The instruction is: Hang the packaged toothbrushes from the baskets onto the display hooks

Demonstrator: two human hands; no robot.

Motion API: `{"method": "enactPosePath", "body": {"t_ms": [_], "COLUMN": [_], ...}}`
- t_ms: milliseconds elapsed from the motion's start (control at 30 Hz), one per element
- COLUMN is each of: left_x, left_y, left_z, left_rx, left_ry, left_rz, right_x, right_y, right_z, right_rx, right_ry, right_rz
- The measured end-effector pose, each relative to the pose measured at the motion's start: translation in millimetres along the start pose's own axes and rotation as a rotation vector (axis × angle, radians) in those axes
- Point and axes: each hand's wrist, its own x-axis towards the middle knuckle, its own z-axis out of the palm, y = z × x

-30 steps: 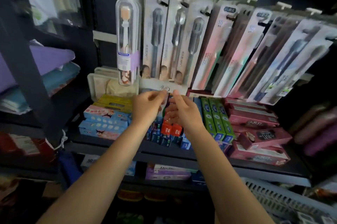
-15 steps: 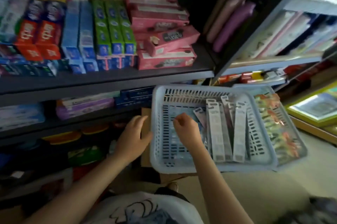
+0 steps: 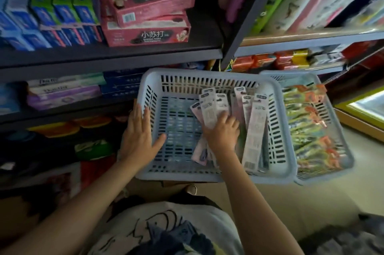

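Head view | my left hand [image 3: 138, 140] now flat on basket [image 3: 209, 75] wall, fingers straight | right hand [image 3: 223, 133] moved onto toothbrush packs [image 3: 254, 130], grip unclear

Both forearms reach forward and down, the left hand [image 3: 139, 140] flat with fingers spread, the right hand [image 3: 223, 133] palm-down with fingers bent.

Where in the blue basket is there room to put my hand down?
The bare patch is the near basket's floor, between the left hand on its left wall and the toothbrush packs. The right half is crowded: the right hand lies on the packs. The second basket is full.
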Motion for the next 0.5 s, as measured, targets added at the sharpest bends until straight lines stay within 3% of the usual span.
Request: {"method": "enactPosePath", "body": {"t_ms": [100, 200, 367, 500], "left_x": [0.9, 1.4, 1.7, 1.5], "left_y": [5.5, 11.7, 10.1, 6.8], "left_z": [1.3, 1.3, 4.8, 7.2], "left_rx": [0.031, 0.051, 0.040, 0.002], "left_ry": [-0.014, -0.017, 0.009, 0.026], "left_rz": [-0.050, -0.088, -0.102, -0.099], "right_x": [-2.1, -5.7, -3.9, 4.2], "right_y": [-14.7, -27.9, -34.7, -33.0], "right_z": [15.7, 26.3, 28.8, 22.1], "right_rx": [0.046, -0.160, -0.248, -0.252], "right_ry": [-0.155, -0.294, -0.336, -0.475], "right_rz": [-0.172, -0.246, -0.412, -0.397]}}
